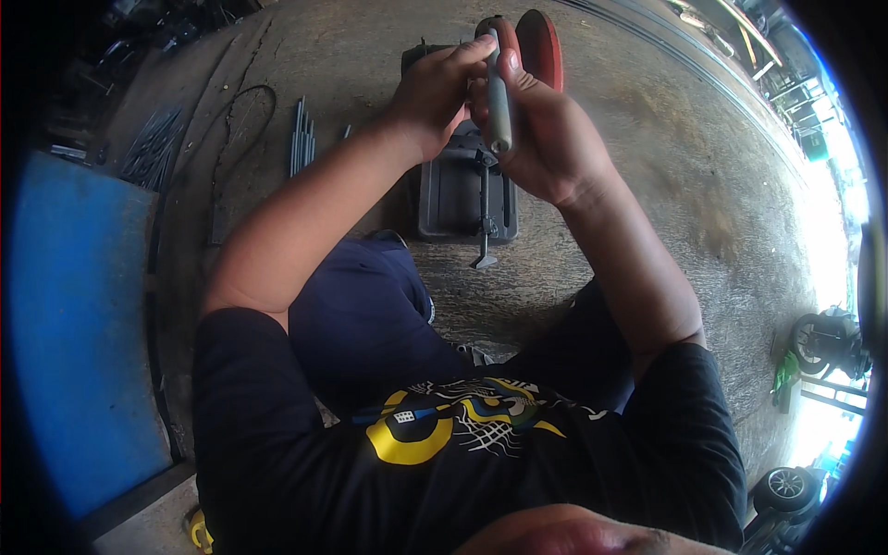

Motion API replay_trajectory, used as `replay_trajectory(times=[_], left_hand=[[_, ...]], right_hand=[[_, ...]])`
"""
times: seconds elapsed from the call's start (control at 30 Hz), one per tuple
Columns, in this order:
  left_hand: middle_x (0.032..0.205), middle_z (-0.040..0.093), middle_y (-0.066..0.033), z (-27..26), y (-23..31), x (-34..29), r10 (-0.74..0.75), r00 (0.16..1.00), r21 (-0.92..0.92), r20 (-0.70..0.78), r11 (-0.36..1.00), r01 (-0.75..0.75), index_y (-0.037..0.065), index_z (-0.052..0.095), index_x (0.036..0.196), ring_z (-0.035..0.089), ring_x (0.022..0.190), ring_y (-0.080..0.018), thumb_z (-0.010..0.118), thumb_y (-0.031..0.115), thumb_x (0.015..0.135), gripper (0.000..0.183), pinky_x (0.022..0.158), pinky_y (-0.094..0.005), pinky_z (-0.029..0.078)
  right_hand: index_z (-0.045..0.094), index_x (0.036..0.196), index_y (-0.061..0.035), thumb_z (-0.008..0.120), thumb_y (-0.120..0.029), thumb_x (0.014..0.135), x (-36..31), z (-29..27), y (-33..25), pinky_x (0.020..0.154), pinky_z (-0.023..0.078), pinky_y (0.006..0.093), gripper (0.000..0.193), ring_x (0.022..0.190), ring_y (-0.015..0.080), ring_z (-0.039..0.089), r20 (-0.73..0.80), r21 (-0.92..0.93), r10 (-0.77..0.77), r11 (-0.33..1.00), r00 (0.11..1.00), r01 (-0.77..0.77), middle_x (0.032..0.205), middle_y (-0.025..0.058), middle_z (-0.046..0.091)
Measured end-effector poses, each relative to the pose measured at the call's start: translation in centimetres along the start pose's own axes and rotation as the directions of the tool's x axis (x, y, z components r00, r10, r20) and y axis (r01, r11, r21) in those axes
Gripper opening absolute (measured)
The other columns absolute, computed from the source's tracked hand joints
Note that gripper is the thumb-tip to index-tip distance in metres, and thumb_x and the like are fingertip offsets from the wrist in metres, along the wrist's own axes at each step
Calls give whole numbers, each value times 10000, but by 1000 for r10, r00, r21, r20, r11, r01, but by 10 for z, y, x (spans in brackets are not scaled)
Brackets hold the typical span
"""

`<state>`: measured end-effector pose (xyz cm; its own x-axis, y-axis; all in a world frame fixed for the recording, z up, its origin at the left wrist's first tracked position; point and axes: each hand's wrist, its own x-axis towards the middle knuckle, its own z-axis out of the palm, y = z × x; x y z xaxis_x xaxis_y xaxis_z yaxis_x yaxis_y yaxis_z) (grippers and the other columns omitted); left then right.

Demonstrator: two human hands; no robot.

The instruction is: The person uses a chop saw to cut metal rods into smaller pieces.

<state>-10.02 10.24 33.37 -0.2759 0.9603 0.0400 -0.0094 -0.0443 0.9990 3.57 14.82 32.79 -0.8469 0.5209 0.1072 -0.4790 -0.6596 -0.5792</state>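
Observation:
My left hand [435, 88] and my right hand [555, 129] meet above a cut-off saw in front of me. Between them is a short grey metal tube [499, 116], its hollow end turned toward me. Both thumbs press along the tube near its far end, and the fingers are curled, partly hidden behind it and the hands. Just beyond stands the saw's red disc [542, 51], next to a rounded reddish-brown part [504, 32]. Below the hands lies the saw's dark base [449, 217], with a clamp screw and handle [484, 231] pointing toward me.
Several cut metal rods [301, 143] lie on the floor left of the saw; a larger bundle of rods [153, 143] is farther left. A blue panel [83, 324] stands at my left. Long bars [666, 46] run along the far right. Wheels [786, 486] show at the right edge.

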Motion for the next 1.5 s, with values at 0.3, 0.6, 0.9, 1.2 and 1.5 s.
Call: replay_trajectory(times=[0.3, 0.6, 0.9, 1.2, 1.5], left_hand=[[714, 510, 10, -33, -5, 8, 228, 968, -244, 103, 949, -197, 73, 557, 865, 495, 617, -87, 519, 248, 954, 201, 561, -238, 418], [762, 537, 15, -50, -5, -2, 291, 956, 106, 39, 950, -294, 98, 551, 928, 526, 685, -79, 524, 305, 947, 210, 611, -216, 435], [725, 548, -36, -89, -53, 57, -4, 943, 197, -334, 978, 74, 90, 498, 864, 557, 617, -142, 530, 246, 909, 166, 572, -267, 471], [652, 645, -111, -185, -261, 139, -200, 909, 436, -366, 826, 357, 27, 683, 740, 630, 590, -193, 627, 299, 784, 281, 549, -337, 482], [884, 674, -199, -174, -506, 103, -63, 853, 543, -519, 746, 386, -7, 657, 896, 661, 870, -331, 577, 242, 860, 264, 762, -425, 505]], right_hand=[[563, 1153, -21, 492, -247, 968, 10, 5, 11, 682, 450, 225, 301, 789, 95, 566, -94, -569, 74, 814, 993, -114, 910, 26, 591], [566, 1168, -23, 486, -217, 971, 18, -2, 24, 799, 480, 270, 288, 847, 116, 586, -58, -789, -20, 613, 998, -33, 917, 48, 608], [590, 1108, -10, 515, -206, 952, 49, -29, 41, 768, 479, 268, 261, 817, 127, 604, -90, -803, -72, 595, 993, -30, 900, 61, 634], [654, 953, -28, 610, -157, 872, 107, -59, 104, 642, 461, 279, 159, 688, 137, 607, -76, -963, -293, 268, 953, 6, 749, 74, 654], [631, 1003, -10, 617, -150, 858, 126, -127, 152, 684, 474, 309, 203, 722, 206, 634, -202, -945, -279, 306, 939, -113, 772, 140, 646]])
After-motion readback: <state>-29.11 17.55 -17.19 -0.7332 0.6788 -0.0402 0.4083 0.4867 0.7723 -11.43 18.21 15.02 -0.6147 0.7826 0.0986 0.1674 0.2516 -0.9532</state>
